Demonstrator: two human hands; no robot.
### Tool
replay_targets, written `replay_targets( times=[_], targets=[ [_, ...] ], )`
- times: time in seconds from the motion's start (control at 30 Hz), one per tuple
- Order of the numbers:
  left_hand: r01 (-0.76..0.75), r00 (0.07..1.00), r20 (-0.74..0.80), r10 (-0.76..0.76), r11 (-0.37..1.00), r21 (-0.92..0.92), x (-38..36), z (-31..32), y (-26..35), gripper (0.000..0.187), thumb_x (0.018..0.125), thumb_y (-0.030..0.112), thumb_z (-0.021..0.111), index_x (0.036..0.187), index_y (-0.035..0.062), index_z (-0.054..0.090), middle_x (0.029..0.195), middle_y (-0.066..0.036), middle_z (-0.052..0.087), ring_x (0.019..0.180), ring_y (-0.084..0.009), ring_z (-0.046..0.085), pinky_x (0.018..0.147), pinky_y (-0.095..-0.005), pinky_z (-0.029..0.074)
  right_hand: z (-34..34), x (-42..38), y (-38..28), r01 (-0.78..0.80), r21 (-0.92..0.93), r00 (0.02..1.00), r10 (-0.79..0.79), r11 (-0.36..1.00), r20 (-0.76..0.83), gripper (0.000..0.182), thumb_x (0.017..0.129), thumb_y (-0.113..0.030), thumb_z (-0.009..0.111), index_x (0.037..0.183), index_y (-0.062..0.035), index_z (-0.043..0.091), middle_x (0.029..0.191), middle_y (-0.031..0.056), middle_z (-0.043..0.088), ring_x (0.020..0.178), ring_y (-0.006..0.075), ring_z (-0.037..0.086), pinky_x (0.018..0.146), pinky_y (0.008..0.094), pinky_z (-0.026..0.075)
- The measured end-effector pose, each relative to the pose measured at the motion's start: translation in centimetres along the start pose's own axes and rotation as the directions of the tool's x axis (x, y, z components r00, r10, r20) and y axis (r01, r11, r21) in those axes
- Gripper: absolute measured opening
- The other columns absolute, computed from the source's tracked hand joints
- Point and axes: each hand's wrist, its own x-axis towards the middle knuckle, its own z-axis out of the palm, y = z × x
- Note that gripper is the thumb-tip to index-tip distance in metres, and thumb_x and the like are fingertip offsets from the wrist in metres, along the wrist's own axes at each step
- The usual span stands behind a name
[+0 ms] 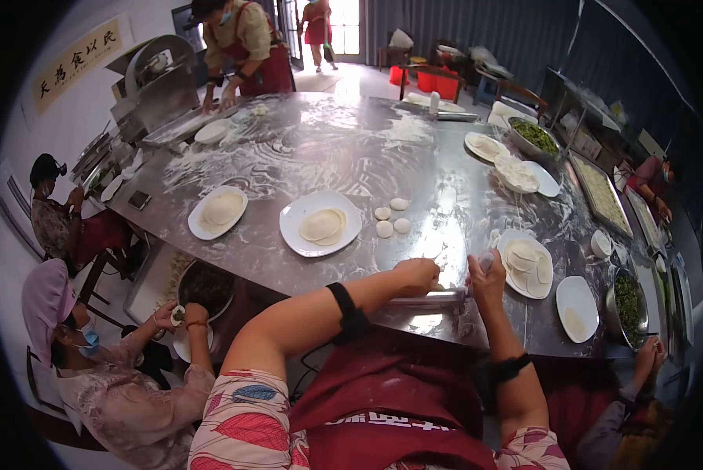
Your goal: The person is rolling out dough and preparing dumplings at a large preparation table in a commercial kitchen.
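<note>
My left hand (419,276) is closed low over the steel table's near edge, its fingertips mostly hidden, so what it grips does not show. Beside it, my right hand (487,291) is wrapped round a rolling pin (487,261), of which a pale rounded end sticks up. A shiny metal cylinder (430,298) lies along the table edge below my hands. Several small dough discs (384,229) sit just beyond my left hand. To the right of my right hand is a white plate (517,290) with overlapping dough wrappers (527,263).
The floured steel table (289,149) also carries plates of wrappers (320,225), a flour bowl (516,174), bowls of green filling (627,305) and a filled tray (599,192). At left, a person (124,368) holds a filled wrapper. Another person (245,47) works at the far end.
</note>
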Motion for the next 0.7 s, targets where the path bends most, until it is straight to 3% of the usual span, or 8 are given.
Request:
replay_targets(
  times=[0.1,0.17,0.27,0.4,0.5,0.57,0.6,0.7],
  targets=[
    [-0.007,0.997,0.073,0.010,0.999,-0.043,1.0,0.3,-0.5,0.027,0.082,0.029,0.063,0.084,0.0027,0.065,0.084,-0.019,0.065,0.086,-0.0356,0.062,0.073,-0.0426,0.046,-0.4,0.2,1.1,0.038,-0.040,0.999,-0.037,0.998,0.025,0.016,0.086,-0.007,0.061,0.089,-0.0026,0.046,0.059,0.0053,0.053,0.046,0.0125,0.054,0.041,0.0270,0.042],
    [-0.056,0.995,0.084,0.054,0.998,0.018,0.9,0.4,-0.9,0.023,0.079,0.023,0.062,0.085,0.0018,0.065,0.084,-0.020,0.065,0.086,-0.0355,0.062,0.074,-0.0418,0.046,-1.8,-2.3,2.5,0.068,-0.040,0.998,-0.068,0.997,0.005,0.016,0.086,-0.007,0.061,0.088,-0.0028,0.047,0.059,0.0051,0.053,0.046,0.0127,0.054,0.041,0.0269,0.042],
    [-0.102,0.992,0.076,0.099,0.994,0.034,1.0,1.1,-2.7,0.021,0.075,0.016,0.060,0.089,0.0006,0.065,0.085,-0.021,0.064,0.083,-0.0339,0.062,0.074,-0.0399,0.047,-3.0,-6.2,-0.9,-0.041,0.154,0.999,0.038,0.987,0.023,0.020,0.083,-0.009,0.065,0.082,-0.0016,0.047,0.058,0.0056,0.055,0.047,0.0131,0.055,0.043,0.0281,0.042],
    [-0.066,0.991,0.114,0.077,0.993,-0.101,0.4,0.8,-1.8,0.023,0.078,0.019,0.061,0.090,-0.0004,0.064,0.086,-0.021,0.065,0.083,-0.0313,0.062,0.075,-0.0384,0.047,-1.7,-2.5,0.0,-0.006,0.033,1.000,0.005,0.999,0.015,0.018,0.083,-0.010,0.065,0.084,-0.0015,0.049,0.059,0.0056,0.056,0.047,0.0130,0.054,0.043,0.0284,0.042],
    [-0.043,0.997,0.060,0.045,0.999,-0.024,1.5,0.4,-0.8,0.030,0.084,0.027,0.061,0.099,0.0011,0.066,0.091,-0.020,0.066,0.086,-0.0327,0.064,0.077,-0.0401,0.048,0.0,0.5,-0.9,0.013,-0.099,0.999,-0.016,0.995,-0.028,0.019,0.083,-0.011,0.066,0.083,-0.0021,0.049,0.058,0.0049,0.055,0.046,0.0117,0.053,0.042,0.0282,0.041],
    [-0.056,0.993,0.102,0.056,0.998,-0.009,1.5,0.1,-0.5,0.026,0.083,0.025,0.061,0.089,-0.0007,0.066,0.082,-0.021,0.065,0.076,-0.0314,0.062,0.071,-0.0402,0.047,-0.4,-0.3,-0.7,-0.036,0.079,0.999,0.034,0.996,0.027,0.022,0.083,-0.011,0.067,0.081,-0.0026,0.047,0.057,0.0040,0.054,0.046,0.0111,0.052,0.042,0.0280,0.041],
    [-0.113,0.987,0.119,0.106,0.992,0.051,1.8,0.3,-1.1,0.024,0.080,0.020,0.059,0.081,-0.0026,0.064,0.078,-0.020,0.064,0.072,-0.0298,0.060,0.068,-0.0393,0.046,-1.1,-1.3,0.0,0.015,0.054,0.999,-0.016,0.998,0.031,0.020,0.084,-0.010,0.065,0.080,-0.0041,0.046,0.057,0.0042,0.053,0.046,0.0111,0.053,0.042,0.0271,0.042],
    [-0.066,0.994,0.078,0.076,0.991,-0.118,1.3,0.8,-2.9,0.018,0.075,0.017,0.062,0.082,0.0009,0.064,0.079,-0.018,0.065,0.070,-0.0286,0.060,0.067,-0.0389,0.046,-3.1,-5.7,-1.4,-0.028,0.076,0.999,0.025,0.997,0.039,0.017,0.087,-0.007,0.062,0.082,-0.0055,0.046,0.060,0.0057,0.055,0.048,0.0126,0.056,0.044,0.0267,0.046]
  ],
)
